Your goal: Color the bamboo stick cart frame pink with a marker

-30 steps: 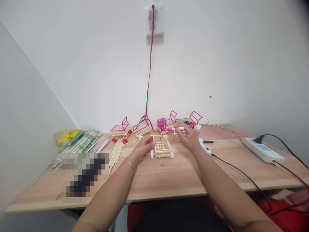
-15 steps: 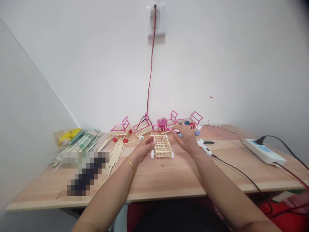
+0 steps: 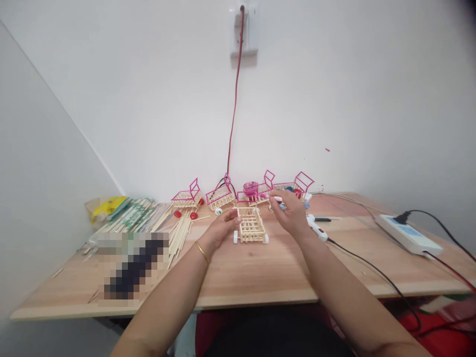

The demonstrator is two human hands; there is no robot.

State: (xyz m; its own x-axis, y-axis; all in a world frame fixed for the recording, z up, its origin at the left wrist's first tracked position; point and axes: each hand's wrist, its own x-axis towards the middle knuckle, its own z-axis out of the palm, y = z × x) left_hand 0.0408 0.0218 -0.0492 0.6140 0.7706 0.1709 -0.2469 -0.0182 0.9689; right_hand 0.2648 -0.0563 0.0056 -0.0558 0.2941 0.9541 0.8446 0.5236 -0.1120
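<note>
A small shopping cart [image 3: 253, 230] built of pale wooden sticks stands on white wheels in front of me, its raised handle frame [image 3: 246, 199] coloured pink. My left hand [image 3: 222, 226] grips the cart at its left side, near the back corner. A slim brush [image 3: 275, 198] with a pink tip and a whitish handle is pinched in my right hand [image 3: 292, 213]. Its tip is just right of the cart's pink handle; whether they touch I cannot tell. Behind the cart stands a pink-stained cup [image 3: 250, 188].
Several similar carts with pink rims, such as the left one [image 3: 187, 198], line the wall. Loose sticks [image 3: 180, 235] and packaged sticks [image 3: 137, 215] lie left. At right are a white glue gun [image 3: 318, 231] with a black cord and a power strip [image 3: 411, 235].
My right hand has moved slightly to the right with the brush, away from the cart's pink handle. My left hand keeps its place on the cart.
</note>
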